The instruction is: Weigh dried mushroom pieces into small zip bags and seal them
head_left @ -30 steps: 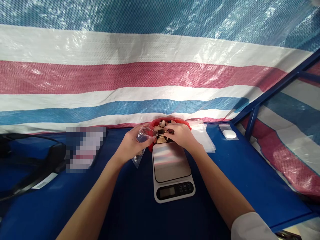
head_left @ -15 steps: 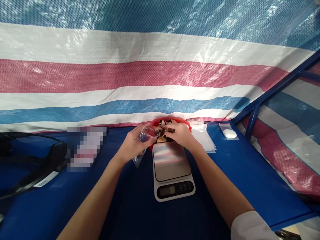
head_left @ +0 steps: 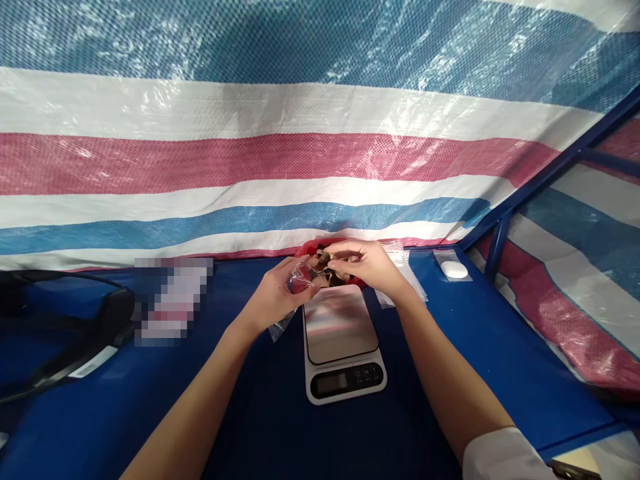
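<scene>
My left hand (head_left: pixel 273 297) grips a clear plastic bag (head_left: pixel 301 277) and keeps its mouth open toward the right; the bag's lower end hangs below the fingers. Between the closed thumb and fingers of my right hand (head_left: pixel 367 267) is a dried mushroom piece (head_left: pixel 323 259), brown and pale, right at the bag's opening. Behind both hands lies a red bag (head_left: pixel 316 245) with more dried mushrooms, partly covered by the right hand. In front of it stands a white kitchen scale (head_left: pixel 342 327) with a bare steel plate and a dark display.
A stack of clear bags (head_left: pixel 417 285) lies right of the red bag. Farther right, a white oval object (head_left: pixel 454 269) rests on a small clear bag. Black equipment with a cable (head_left: pixel 105 320) and a blurred-out packet are at left. A striped tarp (head_left: pixel 300 160) hangs behind the blue table.
My right hand has lifted out of the red bag's contents with a mushroom piece and come to the clear bag's mouth. The left hand has shifted slightly right, and the view has tilted a little.
</scene>
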The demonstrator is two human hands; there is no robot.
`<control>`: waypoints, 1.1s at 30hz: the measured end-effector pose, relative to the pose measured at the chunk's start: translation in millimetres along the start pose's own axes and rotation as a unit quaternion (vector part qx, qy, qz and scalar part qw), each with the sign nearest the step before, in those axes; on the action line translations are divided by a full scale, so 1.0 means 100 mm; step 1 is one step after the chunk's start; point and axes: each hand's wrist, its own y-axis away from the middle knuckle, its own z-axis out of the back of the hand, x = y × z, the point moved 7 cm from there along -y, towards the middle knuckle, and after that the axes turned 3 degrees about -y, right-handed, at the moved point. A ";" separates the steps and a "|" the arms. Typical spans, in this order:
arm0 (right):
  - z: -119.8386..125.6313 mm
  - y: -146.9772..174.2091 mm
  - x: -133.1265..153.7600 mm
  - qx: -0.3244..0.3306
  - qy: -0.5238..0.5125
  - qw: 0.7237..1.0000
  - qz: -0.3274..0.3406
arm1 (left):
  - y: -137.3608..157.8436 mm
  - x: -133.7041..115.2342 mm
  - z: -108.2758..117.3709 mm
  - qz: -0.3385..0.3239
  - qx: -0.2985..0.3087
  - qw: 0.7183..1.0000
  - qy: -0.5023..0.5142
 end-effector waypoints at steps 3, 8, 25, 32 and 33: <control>-0.12 0.02 0.09 0.029 0.031 0.999 0.011 | 0.00 -0.05 -0.02 -0.006 0.001 1.000 0.010; -0.26 0.03 0.16 0.066 0.145 0.987 0.017 | 0.00 -0.07 -0.05 0.010 0.006 1.000 0.026; -0.36 0.03 0.11 0.084 0.219 0.970 0.068 | 0.02 0.05 -0.10 0.019 -0.013 0.999 0.028; -0.15 0.03 0.12 0.071 0.148 0.984 0.068 | 0.02 0.10 -0.04 0.036 -0.025 0.999 -0.002; -0.10 0.03 0.11 0.066 0.142 0.986 0.063 | 0.02 0.10 -0.02 0.044 -0.022 0.999 -0.003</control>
